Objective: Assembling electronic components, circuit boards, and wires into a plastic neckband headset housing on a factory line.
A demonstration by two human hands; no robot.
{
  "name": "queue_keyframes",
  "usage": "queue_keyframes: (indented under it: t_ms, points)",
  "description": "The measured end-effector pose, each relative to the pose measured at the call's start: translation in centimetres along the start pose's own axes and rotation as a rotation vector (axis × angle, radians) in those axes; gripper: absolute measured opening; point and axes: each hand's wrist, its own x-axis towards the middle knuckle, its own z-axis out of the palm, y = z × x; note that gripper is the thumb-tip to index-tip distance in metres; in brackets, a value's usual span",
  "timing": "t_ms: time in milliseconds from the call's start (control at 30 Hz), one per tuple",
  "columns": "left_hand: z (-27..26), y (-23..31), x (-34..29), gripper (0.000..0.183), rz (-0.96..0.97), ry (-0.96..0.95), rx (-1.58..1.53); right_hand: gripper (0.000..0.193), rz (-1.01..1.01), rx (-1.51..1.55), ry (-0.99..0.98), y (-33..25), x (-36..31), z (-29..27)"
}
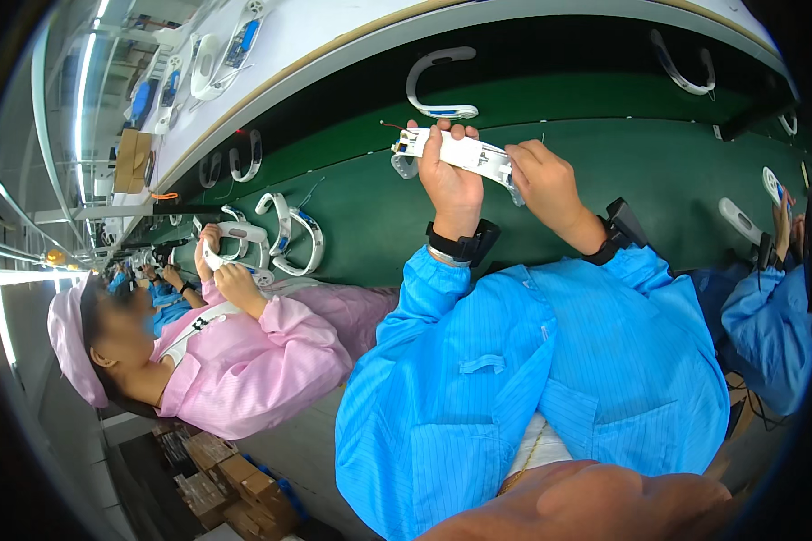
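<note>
My left hand is wrapped round a white curved plastic housing, its thumb across the top face. Small parts and a thin red wire show at the housing's left end. At the other end, the fingers of my right hand are closed on the edge; what exactly lies under the fingertips is hidden. Just below that end, a greyish translucent bit sticks out. Behind my hands a white C-shaped piece lies on the green work surface.
To my left, a person in pink handles a white curved piece, beside several more white loops. At the right, a co-worker's blue sleeve is near. A white shelf with a pale edge runs above the far side. Another C-shaped piece lies far right.
</note>
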Motion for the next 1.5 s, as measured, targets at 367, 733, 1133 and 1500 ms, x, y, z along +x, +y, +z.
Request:
queue_keyframes:
  t_ms: [367,733,1133,1500]
  points:
    - [1.4,0.2,-0.5,0.028,0.088,0.01,-0.021,0.028,-0.189,-0.005,0.389,0.6,-0.3,1.3]
    - [0.6,0.3,0.0,0.03,-0.135,0.011,-0.022,0.031,0.07,0.231,-0.005,0.0,1.5,-1.6]
    - [-0.7,-1.0,-1.6,0.027,-0.637,-0.244,0.087,0.038,0.282,0.093,-0.565,6.9,11.5,5.4]
    - [-2.2,0.2,0.6,0.022,-0.53,-0.171,-0.052,0.06,0.717,0.449,-0.385,11.8,6.9,1.5]
